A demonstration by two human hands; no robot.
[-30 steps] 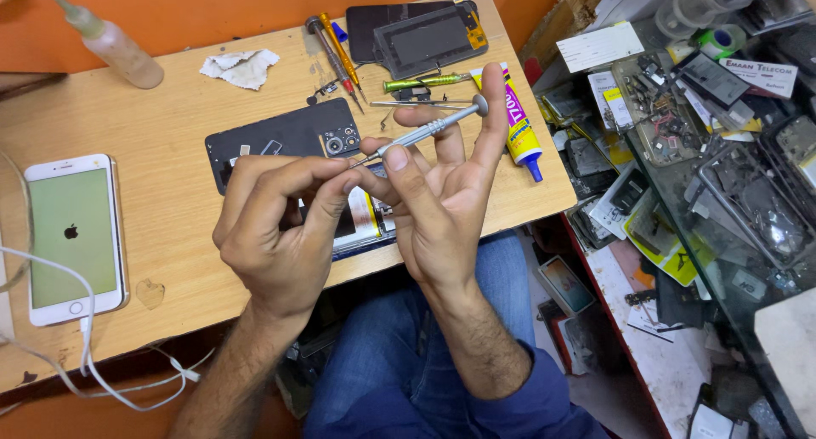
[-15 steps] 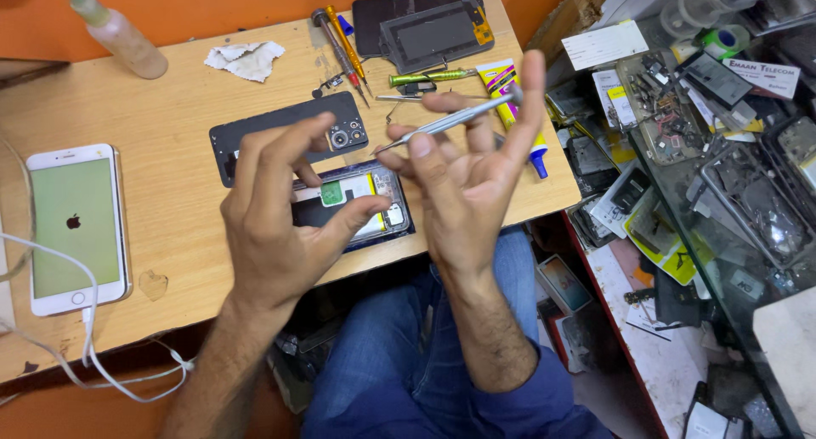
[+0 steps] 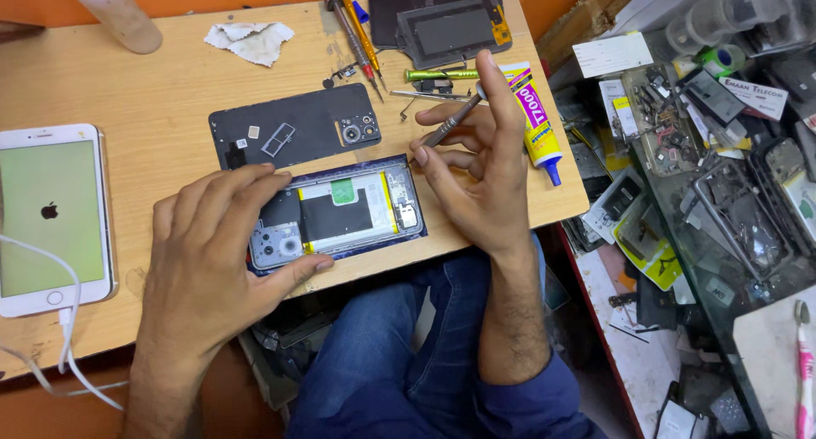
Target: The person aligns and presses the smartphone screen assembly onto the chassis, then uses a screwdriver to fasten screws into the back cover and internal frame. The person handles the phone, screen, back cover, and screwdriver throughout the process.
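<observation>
An opened phone (image 3: 340,211) lies face down near the table's front edge, its battery and boards exposed. My left hand (image 3: 217,248) rests on its left end, thumb along the near side and fingers over the top corner. My right hand (image 3: 476,171) hovers at the phone's right end and grips a slim metal screwdriver (image 3: 449,123), whose tip points down toward the phone's upper right corner. The phone's black back cover (image 3: 293,126) lies just behind it.
A white phone (image 3: 53,218) with a lit screen and a plugged white cable sits at the left. Behind are several screwdrivers (image 3: 357,33), a glue tube (image 3: 534,116), a dark screen panel (image 3: 442,22), a cloth (image 3: 249,39) and a bottle (image 3: 123,14). A cluttered parts shelf (image 3: 705,150) fills the right.
Both hands came down from mid-air to the table. My left hand settled on the opened phone's left end, and my right hand lowered the screwdriver toward its right end.
</observation>
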